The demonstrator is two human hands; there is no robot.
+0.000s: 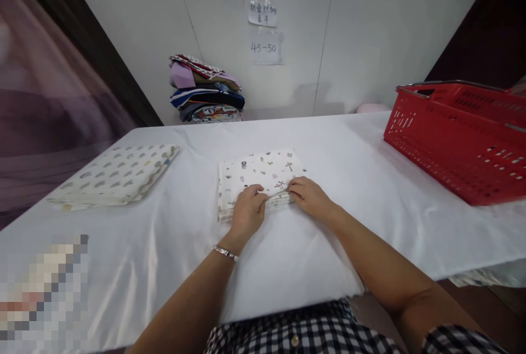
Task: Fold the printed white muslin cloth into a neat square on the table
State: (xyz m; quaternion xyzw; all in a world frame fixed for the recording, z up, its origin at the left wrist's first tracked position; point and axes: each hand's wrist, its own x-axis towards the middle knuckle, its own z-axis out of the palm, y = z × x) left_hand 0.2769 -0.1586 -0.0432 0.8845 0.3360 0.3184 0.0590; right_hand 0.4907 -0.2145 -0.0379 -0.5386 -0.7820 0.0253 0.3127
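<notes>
A folded white cloth with small printed motifs lies in the middle of the white-covered table. My left hand rests on its near edge, fingers curled and pinching the folded layers. My right hand pinches the same near edge just to the right, fingertips almost meeting those of the left. A thin bracelet circles my left wrist.
A second folded patterned cloth lies at the table's left. A red plastic basket stands at the right. A stack of folded coloured fabrics sits at the back by the wall, under paper notes.
</notes>
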